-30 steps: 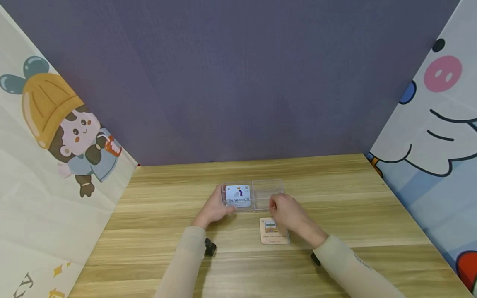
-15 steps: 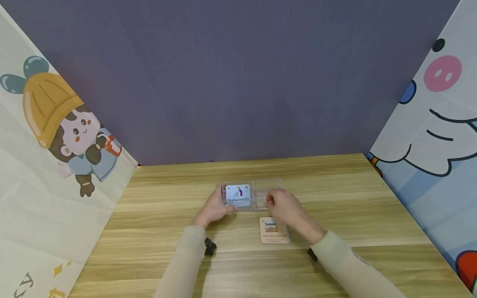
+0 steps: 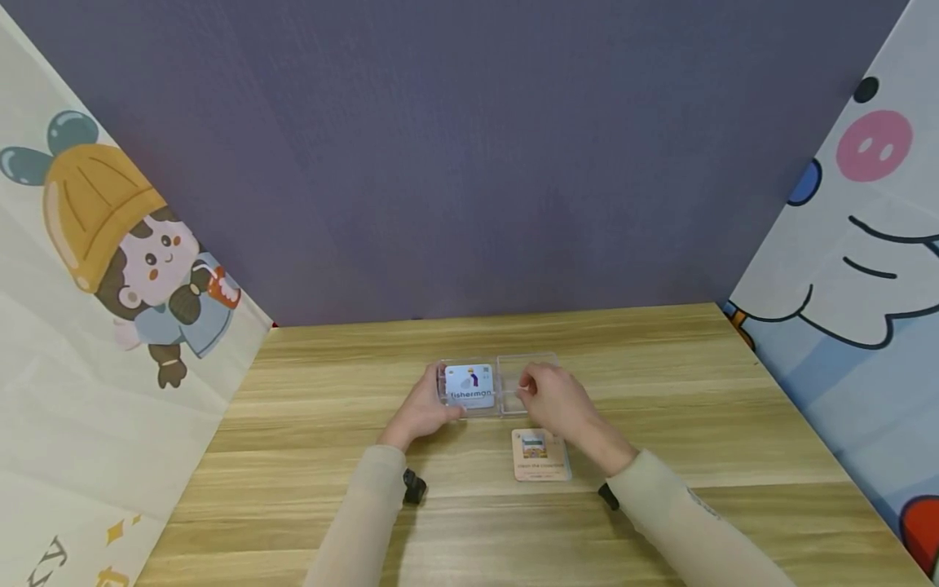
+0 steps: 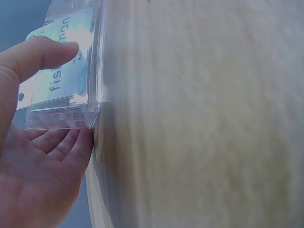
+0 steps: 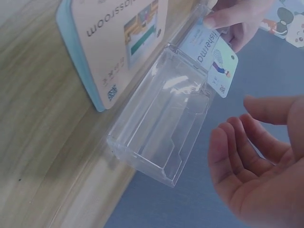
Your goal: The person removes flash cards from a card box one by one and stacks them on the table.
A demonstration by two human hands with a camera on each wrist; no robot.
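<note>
A hinged clear plastic card box lies spread open on the table. White cards, the top one marked "fisherman", sit in its left half, while no card shows in the right half. My left hand grips the box's left end, its thumb over the top card and its fingers at the box's end wall. Above the right half hovers my right hand, fingers loosely bent and thumb apart, holding nothing in the right wrist view. Just in front of the box lies a stack of cards with a pinkish top card whose print includes "classroom".
The wood-grain table runs back to a plain dark blue-grey wall. Cartoon-printed sheets stand along both sides. A small black device is at the left wrist.
My right hand has shifted slightly back and to the left over the box's right half. The left hand, box and card stack stay where they were.
</note>
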